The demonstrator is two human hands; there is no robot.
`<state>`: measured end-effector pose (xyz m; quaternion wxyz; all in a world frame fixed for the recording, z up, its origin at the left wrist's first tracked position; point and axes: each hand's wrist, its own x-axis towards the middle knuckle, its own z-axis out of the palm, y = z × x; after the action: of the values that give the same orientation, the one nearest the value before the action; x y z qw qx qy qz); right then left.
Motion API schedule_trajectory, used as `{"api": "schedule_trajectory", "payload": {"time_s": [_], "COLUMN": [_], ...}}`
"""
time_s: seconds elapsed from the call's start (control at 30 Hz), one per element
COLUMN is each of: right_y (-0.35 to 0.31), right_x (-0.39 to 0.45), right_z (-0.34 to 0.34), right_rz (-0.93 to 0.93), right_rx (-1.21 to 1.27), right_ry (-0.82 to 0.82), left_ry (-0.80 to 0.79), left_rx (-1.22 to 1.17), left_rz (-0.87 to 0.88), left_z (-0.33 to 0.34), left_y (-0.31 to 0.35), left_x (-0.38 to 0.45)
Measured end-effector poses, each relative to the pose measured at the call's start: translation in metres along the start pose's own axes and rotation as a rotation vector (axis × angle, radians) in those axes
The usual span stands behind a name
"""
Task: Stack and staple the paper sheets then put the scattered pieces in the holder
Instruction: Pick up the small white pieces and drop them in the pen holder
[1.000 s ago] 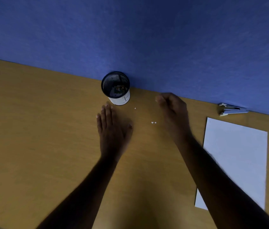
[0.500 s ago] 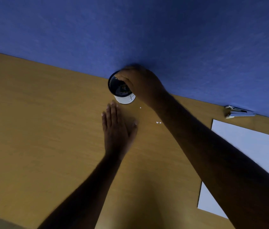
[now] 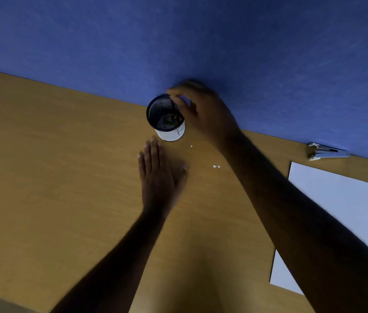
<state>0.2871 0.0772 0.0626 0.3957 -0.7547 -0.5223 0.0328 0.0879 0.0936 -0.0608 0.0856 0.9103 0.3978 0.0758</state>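
Note:
A black mesh holder (image 3: 166, 117) with a white band stands on the wooden desk (image 3: 54, 177) against the blue wall; small items lie inside it. My right hand (image 3: 203, 111) hovers at its right rim, fingers spread and loosely curled, nothing visible in them. My left hand (image 3: 159, 177) lies flat on the desk just below the holder, fingers together. Tiny white paper pieces (image 3: 216, 166) and one more piece (image 3: 191, 146) lie on the desk between the hands. The white paper stack (image 3: 336, 204) lies at the right, partly under my right forearm.
A silver stapler (image 3: 326, 152) rests against the blue wall (image 3: 178, 41) above the paper stack. The desk's back edge runs diagonally along the wall.
My right hand rose from the desk to above the holder, then shifted to its right rim with fingers opening. The left hand stayed flat.

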Motion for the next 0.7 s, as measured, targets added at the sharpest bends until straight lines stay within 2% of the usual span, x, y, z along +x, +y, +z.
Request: {"api": "schedule_trajectory", "payload": {"time_s": [0.13,0.2,0.27,0.33,0.43,0.53,0.7], "right_y": [0.017,0.031,0.041,0.045,0.05,0.053,0.058], "right_x": [-0.036,-0.059,-0.081,-0.098,-0.109,-0.111,-0.122], "right_z": [-0.009,-0.005,0.006,0.017,0.027,0.026,0.01], "right_rz": [0.121,0.212,0.24,0.2,0.077,-0.01,-0.004], "right_rx": [0.101,0.089,0.027,-0.07,-0.182,-0.234,-0.243], "right_ry": [0.082,0.042,-0.085,-0.219,-0.32,-0.349,-0.366], "left_ry": [-0.006,-0.017,-0.018,-0.012,-0.014,-0.018,-0.011], "left_rx": [0.008,0.007,0.011,0.011,0.009,0.01,0.006], "left_rz": [-0.001,-0.007,-0.009,-0.006,-0.004,-0.004,-0.005], "left_z": [0.001,0.0,-0.001,-0.001,0.0,0.0,0.0], "left_y": [-0.001,0.0,0.001,0.0,-0.002,-0.001,-0.002], "left_x": [-0.001,-0.001,-0.001,-0.001,-0.001,-0.001,-0.002]}}
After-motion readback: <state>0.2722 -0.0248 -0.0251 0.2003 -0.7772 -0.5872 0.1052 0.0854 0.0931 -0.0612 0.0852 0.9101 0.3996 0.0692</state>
